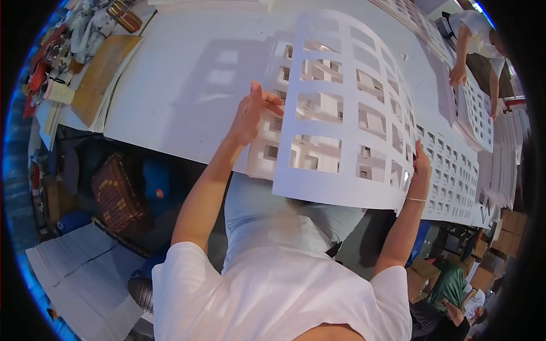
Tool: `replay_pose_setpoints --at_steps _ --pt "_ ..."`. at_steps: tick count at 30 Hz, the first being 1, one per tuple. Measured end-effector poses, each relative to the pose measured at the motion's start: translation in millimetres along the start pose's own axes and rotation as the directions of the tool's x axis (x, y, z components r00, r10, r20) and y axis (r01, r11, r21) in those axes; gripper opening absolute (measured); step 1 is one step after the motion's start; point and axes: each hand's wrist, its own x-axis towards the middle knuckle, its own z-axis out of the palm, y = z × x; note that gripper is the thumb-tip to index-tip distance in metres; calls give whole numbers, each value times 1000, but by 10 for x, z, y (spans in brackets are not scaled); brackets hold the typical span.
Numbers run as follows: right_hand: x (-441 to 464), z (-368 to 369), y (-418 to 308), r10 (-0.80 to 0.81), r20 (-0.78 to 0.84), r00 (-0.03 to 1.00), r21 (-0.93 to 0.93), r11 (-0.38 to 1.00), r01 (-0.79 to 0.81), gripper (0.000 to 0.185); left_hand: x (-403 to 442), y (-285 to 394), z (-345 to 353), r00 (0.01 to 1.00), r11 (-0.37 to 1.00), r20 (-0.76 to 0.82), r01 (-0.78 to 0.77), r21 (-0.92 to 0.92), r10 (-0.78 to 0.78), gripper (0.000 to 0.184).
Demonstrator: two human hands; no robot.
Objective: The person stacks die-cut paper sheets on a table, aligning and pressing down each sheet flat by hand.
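Note:
A large white sheet [318, 128] with rows of rectangular cut-outs stands curved and raised over the table in front of me. My right hand [421, 162] is at its right edge, fingers partly hidden behind the sheet, and seems to hold it. Beside the sheet's left edge is my left hand [248, 115], thumb up and fingers apart, with nothing seen in it. Beneath the raised sheet lies a stack of similar cut-out sheets [259, 162]. More cut-out sheets [449, 165] lie to the right of my right hand.
The white table [170, 108] spans the view. At its left are brown board [105, 77], a white cup [59, 92] and a copper-coloured flask [124, 16]. A co-worker's hands [458, 74] are over sheets at the upper right. Stacked white sheets [85, 273] stand lower left.

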Motion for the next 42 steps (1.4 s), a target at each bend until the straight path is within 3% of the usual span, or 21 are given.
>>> replay_pose_setpoints --at_steps 1,4,8,12,15,18,20,22,23,25,26,28,34,37,39,42 --pt "103 -111 79 -79 15 997 -123 989 81 35 -19 14 -7 1000 1000 6 -26 10 26 100" --pt "82 -97 255 -177 -53 983 -207 965 163 36 3 -56 -17 999 999 -38 16 -44 -17 99" --pt "111 -17 476 -285 -192 939 -375 906 198 42 1 20 -4 996 999 -78 44 -11 -45 78" --pt "194 -83 562 -412 -141 900 -545 791 277 41 61 35 20 985 985 -160 84 148 -60 53" --pt "10 80 406 -508 -98 856 -839 504 204 36 106 -14 68 968 971 -250 72 229 -13 44" --pt "-336 331 312 -877 104 470 -941 67 333 40 89 -40 89 950 968 -308 27 251 53 40" --pt "-860 691 30 -882 211 420 -880 15 474 50 58 -64 107 944 967 -323 24 255 62 38" --pt "-1514 1204 -47 -893 321 315 -616 57 786 52 67 -57 121 945 964 -324 44 261 45 36" --pt "-1856 1415 -2 -839 430 333 -512 77 856 58 64 -52 127 944 964 -328 56 262 35 36" --pt "-2324 1763 251 -657 737 161 -231 -21 973 71 87 -39 140 942 964 -335 69 258 22 36" --pt "-2450 1935 402 -564 822 78 -157 -92 983 76 98 -37 138 947 962 -321 71 263 19 36" --pt "-2484 2155 689 -438 894 96 -132 -53 990 76 111 -35 99 953 958 -304 76 275 12 36" --pt "-2255 2269 1207 -453 886 101 -157 -88 984 66 140 106 30 974 908 -220 41 417 57 28" --pt "-2236 2285 1246 -464 880 105 -164 -88 983 62 392 283 53 823 686 -250 -214 695 510 34" --pt "-2228 2308 1252 -489 867 98 -173 -110 979 61 688 390 169 734 474 -9 -429 769 679 54" --pt "-2226 2304 1242 -466 879 98 -168 -111 980 62 1051 359 332 734 235 208 -452 861 646 68"
